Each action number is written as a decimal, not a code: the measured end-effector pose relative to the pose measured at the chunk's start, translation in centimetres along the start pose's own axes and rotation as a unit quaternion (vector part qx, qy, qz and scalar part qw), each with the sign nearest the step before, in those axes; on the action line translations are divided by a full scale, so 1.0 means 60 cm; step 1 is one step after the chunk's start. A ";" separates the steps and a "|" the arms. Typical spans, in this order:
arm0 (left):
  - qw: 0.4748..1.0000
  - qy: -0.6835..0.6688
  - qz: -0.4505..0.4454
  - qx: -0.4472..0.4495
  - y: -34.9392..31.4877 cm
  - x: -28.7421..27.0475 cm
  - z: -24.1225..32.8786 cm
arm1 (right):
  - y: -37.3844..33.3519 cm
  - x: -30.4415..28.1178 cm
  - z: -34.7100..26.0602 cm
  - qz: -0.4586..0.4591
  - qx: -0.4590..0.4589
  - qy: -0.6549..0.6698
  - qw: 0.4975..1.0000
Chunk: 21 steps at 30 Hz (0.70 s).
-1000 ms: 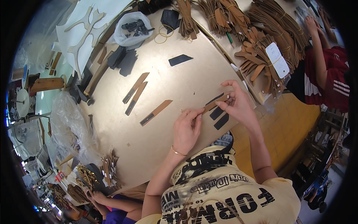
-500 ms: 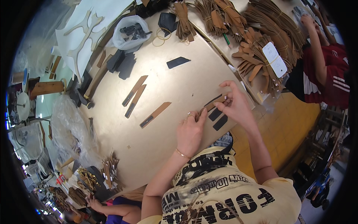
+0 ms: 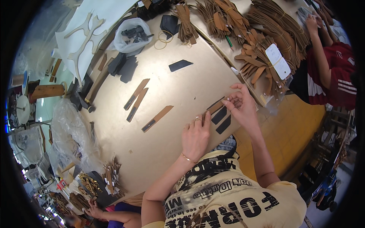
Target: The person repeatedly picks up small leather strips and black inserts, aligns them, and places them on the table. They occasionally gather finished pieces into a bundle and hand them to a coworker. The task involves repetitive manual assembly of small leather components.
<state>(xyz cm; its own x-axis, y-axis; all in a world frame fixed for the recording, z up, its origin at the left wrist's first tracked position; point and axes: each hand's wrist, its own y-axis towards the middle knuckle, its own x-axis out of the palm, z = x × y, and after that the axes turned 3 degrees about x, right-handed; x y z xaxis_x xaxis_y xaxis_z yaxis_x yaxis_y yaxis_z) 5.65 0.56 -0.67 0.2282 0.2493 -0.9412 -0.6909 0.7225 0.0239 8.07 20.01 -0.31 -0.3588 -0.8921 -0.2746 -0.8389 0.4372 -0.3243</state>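
Head view: The right hand (image 3: 243,103) has its thumb and fingers pinched on the upper end of a brown strip (image 3: 216,107), located near the edge of the surface (image 3: 173,89). The left hand (image 3: 196,135) is at the strip's lower end, thumb against it; whether its fingers grip cannot be told. Two black pieces (image 3: 223,124) lie just beside the strip. Three brown strips with black ends (image 3: 157,118) lie left of the hands.
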 end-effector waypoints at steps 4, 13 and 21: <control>1.000 0.006 -0.005 -0.002 0.000 0.000 0.001 | 0.000 0.004 -0.001 0.012 -0.001 -0.010 1.000; 1.000 0.024 0.003 -0.001 0.001 -0.001 0.002 | -0.011 0.013 0.005 0.048 -0.055 -0.064 0.995; 1.000 0.017 0.015 -0.018 0.001 0.001 0.002 | -0.046 0.037 0.021 0.128 -0.284 -0.379 0.871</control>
<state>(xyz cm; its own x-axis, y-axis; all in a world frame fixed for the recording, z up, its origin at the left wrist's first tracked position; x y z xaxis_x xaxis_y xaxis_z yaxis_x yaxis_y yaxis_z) 5.70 0.69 -0.71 0.1840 0.2484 -0.9510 -0.7213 0.6914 0.0410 10.07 16.97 -1.15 -0.3709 -0.3481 -0.8609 -0.9158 0.2909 0.2770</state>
